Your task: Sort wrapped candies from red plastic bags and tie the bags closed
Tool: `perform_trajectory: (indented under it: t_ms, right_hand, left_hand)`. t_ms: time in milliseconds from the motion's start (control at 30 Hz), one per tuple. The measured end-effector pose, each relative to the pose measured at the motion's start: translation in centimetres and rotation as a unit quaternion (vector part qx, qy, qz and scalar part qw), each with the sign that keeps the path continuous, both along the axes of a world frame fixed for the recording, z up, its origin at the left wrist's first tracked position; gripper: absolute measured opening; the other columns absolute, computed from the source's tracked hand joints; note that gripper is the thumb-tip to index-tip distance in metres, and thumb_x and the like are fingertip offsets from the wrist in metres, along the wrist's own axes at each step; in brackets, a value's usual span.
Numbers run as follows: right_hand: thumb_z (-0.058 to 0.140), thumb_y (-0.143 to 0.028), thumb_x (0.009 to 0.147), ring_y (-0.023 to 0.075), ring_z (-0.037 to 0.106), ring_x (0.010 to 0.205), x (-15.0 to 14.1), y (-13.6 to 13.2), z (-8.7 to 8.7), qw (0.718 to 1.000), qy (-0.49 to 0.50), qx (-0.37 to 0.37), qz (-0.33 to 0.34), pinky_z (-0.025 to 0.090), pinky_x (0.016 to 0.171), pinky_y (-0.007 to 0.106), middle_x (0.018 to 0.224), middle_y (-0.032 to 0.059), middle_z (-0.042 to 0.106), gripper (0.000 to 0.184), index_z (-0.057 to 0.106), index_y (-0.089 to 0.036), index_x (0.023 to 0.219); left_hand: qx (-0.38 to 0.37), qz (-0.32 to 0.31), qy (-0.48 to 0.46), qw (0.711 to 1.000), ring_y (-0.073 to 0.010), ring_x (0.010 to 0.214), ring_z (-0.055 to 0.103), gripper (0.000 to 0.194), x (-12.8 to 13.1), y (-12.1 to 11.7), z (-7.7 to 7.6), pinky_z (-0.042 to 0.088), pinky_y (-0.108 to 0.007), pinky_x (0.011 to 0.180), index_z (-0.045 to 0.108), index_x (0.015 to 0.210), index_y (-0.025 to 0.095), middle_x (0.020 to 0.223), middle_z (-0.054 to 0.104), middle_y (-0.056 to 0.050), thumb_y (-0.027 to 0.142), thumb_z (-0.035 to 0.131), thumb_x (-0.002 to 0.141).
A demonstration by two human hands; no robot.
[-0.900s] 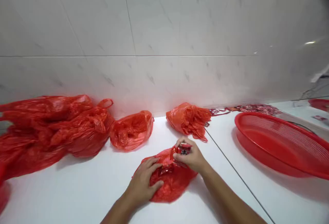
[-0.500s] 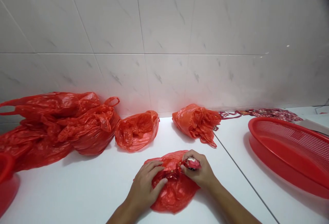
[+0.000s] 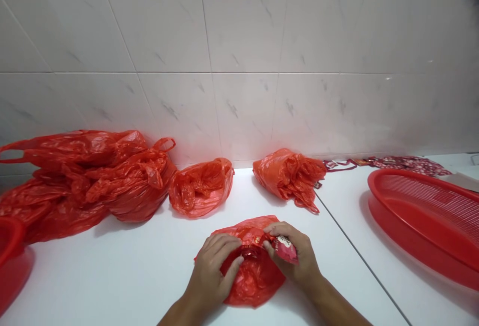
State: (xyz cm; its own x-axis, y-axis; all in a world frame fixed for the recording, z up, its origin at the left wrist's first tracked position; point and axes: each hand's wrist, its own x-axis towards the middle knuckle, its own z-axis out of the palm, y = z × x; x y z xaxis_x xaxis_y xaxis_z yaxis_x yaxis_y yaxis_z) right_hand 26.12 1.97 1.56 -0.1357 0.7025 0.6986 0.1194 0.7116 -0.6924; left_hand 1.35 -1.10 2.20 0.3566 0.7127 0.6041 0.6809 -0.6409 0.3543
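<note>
A small red plastic bag lies on the white table in front of me. My left hand rests on its left side, fingers curled and pinching the plastic near its mouth. At the bag's opening my right hand is closed around a small red packet with white print.
Against the tiled wall lie a big heap of red bags, a smaller red bag and another red bag. A wide red basket tray stands at the right, red packets behind it. A red bowl rim shows at the left edge.
My right hand has turned the red packet over and brought it down against the bag's opening. The camera view has swung slightly to the left.
</note>
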Motion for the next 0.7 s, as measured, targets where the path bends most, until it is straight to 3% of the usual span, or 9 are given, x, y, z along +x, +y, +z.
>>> perform_trajectory:
  t_ms: [133, 233, 333, 533, 700]
  right_hand:
    - [0.074, -0.023, 0.095, 0.0210, 0.076, 0.099, -1.0, -0.9, 0.3, 0.996, 0.042, -0.081, -0.015, 0.062, 0.087, 0.031, 0.107, 0.0040, 0.078, 0.018, 0.068, -0.027, 0.112]
    - [0.072, -0.030, 0.098, 0.0217, 0.076, 0.098, -1.8, -1.6, 0.3, 0.984, 0.068, -0.165, 0.010, 0.063, 0.085, 0.032, 0.106, 0.0046, 0.077, 0.014, 0.068, -0.027, 0.111]
    - [0.074, -0.032, 0.096, 0.0231, 0.076, 0.098, -2.4, -2.0, -0.1, 0.982, 0.056, -0.176, 0.051, 0.063, 0.084, 0.033, 0.106, 0.0055, 0.078, 0.017, 0.070, -0.026, 0.112]
    - [0.074, -0.027, 0.096, 0.0233, 0.076, 0.101, -2.4, -2.0, -0.6, 0.988, 0.020, -0.130, 0.080, 0.062, 0.088, 0.035, 0.109, 0.0059, 0.079, 0.018, 0.072, -0.026, 0.114]
    - [0.075, -0.030, 0.094, 0.0252, 0.071, 0.108, -1.5, -1.3, 0.2, 0.988, 0.079, -0.125, -0.035, 0.059, 0.095, 0.038, 0.112, 0.0078, 0.075, 0.012, 0.071, -0.024, 0.104]
  left_hand:
    - [0.001, -0.014, -0.019, 1.000, -0.0261, 0.103, 0.073, 0.035, 0.7, -0.9, -0.2, 0.059, -0.042, 0.092, 0.066, 0.130, 0.027, 0.114, 0.079, -0.006, 0.025, 0.071, 0.096]
    - [-0.002, -0.018, -0.037, 0.999, -0.0269, 0.106, 0.074, 0.053, 1.1, -1.4, -0.8, 0.059, -0.041, 0.093, 0.057, 0.147, 0.029, 0.122, 0.078, -0.007, 0.032, 0.072, 0.097]
    - [-0.033, -0.015, -0.058, 0.998, -0.0258, 0.109, 0.074, 0.054, 1.2, -1.7, -1.3, 0.059, -0.040, 0.096, 0.051, 0.154, 0.031, 0.128, 0.077, -0.007, 0.033, 0.065, 0.102]
    - [-0.067, -0.043, -0.119, 0.990, -0.0211, 0.099, 0.076, 0.031, 1.5, -2.0, -1.3, 0.062, -0.034, 0.088, 0.066, 0.133, 0.029, 0.113, 0.080, -0.004, 0.020, 0.060, 0.103]
    - [-0.057, 0.038, -0.197, 0.978, -0.0218, 0.090, 0.076, 0.016, 1.7, -2.2, -1.7, 0.063, -0.035, 0.080, 0.071, 0.114, 0.026, 0.100, 0.079, -0.005, 0.024, 0.059, 0.103]
